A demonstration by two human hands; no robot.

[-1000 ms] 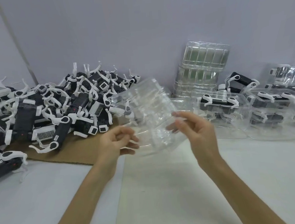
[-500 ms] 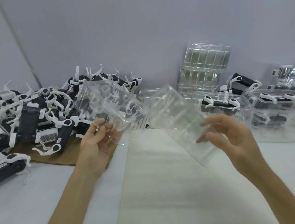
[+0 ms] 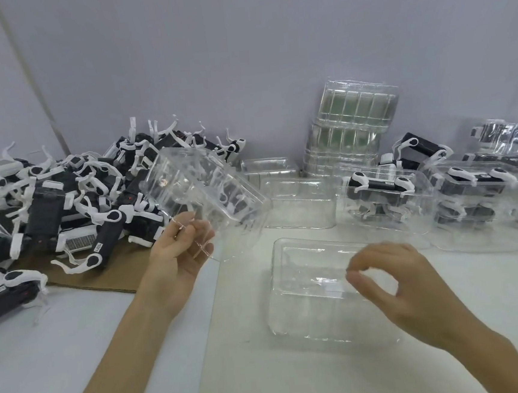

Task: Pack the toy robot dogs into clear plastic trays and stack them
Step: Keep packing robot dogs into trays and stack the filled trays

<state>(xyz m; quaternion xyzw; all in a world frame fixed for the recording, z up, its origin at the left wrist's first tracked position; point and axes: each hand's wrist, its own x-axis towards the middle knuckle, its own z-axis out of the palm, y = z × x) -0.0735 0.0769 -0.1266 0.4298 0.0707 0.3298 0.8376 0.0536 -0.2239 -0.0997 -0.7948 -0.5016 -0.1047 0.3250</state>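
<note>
My left hand [image 3: 178,253] pinches the near rim of a clear plastic tray [image 3: 207,191] and holds it tilted in the air, in front of the pile of black-and-white toy robot dogs [image 3: 64,207]. A second clear tray [image 3: 303,289] lies open side up on the white table in front of me, with nothing in it. My right hand [image 3: 397,290] hovers over that tray's right end with fingers loosely curled, thumb and forefinger close together and nothing between them.
Filled trays holding dogs [image 3: 386,197] stand stacked at the right. A tall stack of empty trays [image 3: 355,125] leans on the back wall, with another empty tray [image 3: 299,205] in front of it. Brown cardboard [image 3: 117,271] lies under the dog pile.
The two nested trays came apart. My right hand carried one down and to the right onto the table and let go; my left hand kept the other raised.
</note>
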